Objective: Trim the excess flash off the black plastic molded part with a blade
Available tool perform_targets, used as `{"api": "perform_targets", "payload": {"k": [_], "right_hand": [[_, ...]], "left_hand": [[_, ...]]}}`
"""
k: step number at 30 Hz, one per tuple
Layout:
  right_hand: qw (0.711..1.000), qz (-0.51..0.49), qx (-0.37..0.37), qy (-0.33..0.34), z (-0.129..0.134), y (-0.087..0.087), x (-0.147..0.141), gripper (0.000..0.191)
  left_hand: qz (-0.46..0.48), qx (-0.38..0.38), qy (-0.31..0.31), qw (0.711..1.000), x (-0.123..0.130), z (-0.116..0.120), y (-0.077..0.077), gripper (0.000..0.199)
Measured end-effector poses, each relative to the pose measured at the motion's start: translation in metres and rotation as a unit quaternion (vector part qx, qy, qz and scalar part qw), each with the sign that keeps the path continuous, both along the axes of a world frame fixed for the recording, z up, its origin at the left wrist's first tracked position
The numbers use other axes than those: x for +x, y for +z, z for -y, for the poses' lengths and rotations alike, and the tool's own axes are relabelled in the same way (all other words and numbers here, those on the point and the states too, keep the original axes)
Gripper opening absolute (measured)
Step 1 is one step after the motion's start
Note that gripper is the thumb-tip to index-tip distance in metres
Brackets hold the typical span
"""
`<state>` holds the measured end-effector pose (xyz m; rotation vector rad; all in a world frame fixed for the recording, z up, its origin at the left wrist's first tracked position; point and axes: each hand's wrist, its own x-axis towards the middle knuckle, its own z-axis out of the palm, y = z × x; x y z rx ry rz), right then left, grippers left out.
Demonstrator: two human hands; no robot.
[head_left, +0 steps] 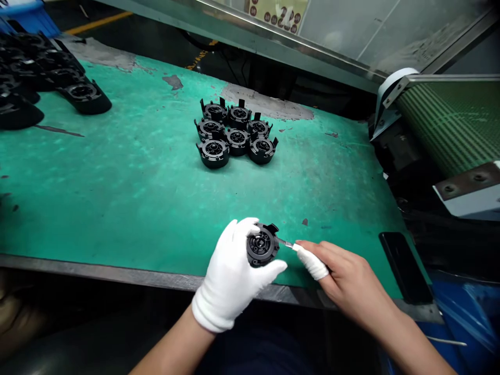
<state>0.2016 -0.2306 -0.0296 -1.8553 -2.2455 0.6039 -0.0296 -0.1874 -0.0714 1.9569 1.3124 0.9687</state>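
Note:
My left hand [236, 265], in a white glove, is closed around a round black plastic part [262, 246] near the front edge of the bench. The part's ringed face with small holes points up, and a tab rises at its far right side. My right hand [339, 268] is bare except for a white wrap on the thumb. It pinches a small knife [288, 244] with a thin metal blade. The blade's tip meets the right rim of the black part. Most of the knife's handle is hidden in my fingers.
Several similar black parts [237, 138] stand grouped mid-bench on the green surface [148, 203]. More black pieces [84, 94] are heaped at the far left. A black phone [405, 268] lies at the right edge. A green conveyor belt [457, 120] rises on the right.

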Motion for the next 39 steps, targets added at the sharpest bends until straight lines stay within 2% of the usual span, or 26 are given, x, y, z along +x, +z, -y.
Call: {"api": "perform_targets", "payload": {"k": [4, 10, 14, 18, 26, 30, 33, 35, 39], "right_hand": [[0.994, 0.035, -0.031, 0.098, -0.018, 0.005, 0.010, 0.036], [0.976, 0.060, -0.043, 0.206, -0.048, 0.013, 0.013, 0.034], [0.969, 0.075, -0.041, 0.232, -0.057, 0.013, 0.011, 0.033], [0.967, 0.092, -0.054, 0.231, -0.058, 0.010, 0.010, 0.039], [0.976, 0.120, 0.005, 0.182, -0.055, 0.000, 0.008, 0.042], [0.988, 0.025, 0.009, 0.152, -0.036, -0.003, 0.008, 0.037], [0.989, -0.068, -0.016, 0.129, -0.015, -0.002, 0.006, 0.042], [0.987, -0.084, -0.053, 0.129, -0.002, -0.002, 0.002, 0.049], [0.983, -0.071, -0.123, 0.115, 0.010, -0.004, -0.006, 0.058]], "left_hand": [[-0.019, -0.040, -0.100, 0.994, -0.022, -0.017, 0.008, 0.070], [-0.038, -0.105, -0.180, 0.977, -0.036, -0.040, 0.019, 0.076], [-0.032, -0.116, -0.217, 0.969, -0.038, -0.049, 0.021, 0.075], [-0.028, -0.130, -0.225, 0.965, -0.037, -0.050, 0.021, 0.074], [-0.019, -0.127, -0.216, 0.968, -0.035, -0.050, 0.022, 0.070], [-0.010, -0.112, -0.159, 0.981, -0.028, -0.029, 0.016, 0.070], [0.007, -0.095, -0.067, 0.993, -0.018, -0.006, 0.011, 0.071], [0.019, -0.091, -0.023, 0.995, -0.012, 0.006, 0.008, 0.068], [0.028, -0.090, -0.008, 0.996, -0.009, 0.013, 0.006, 0.066]]}}
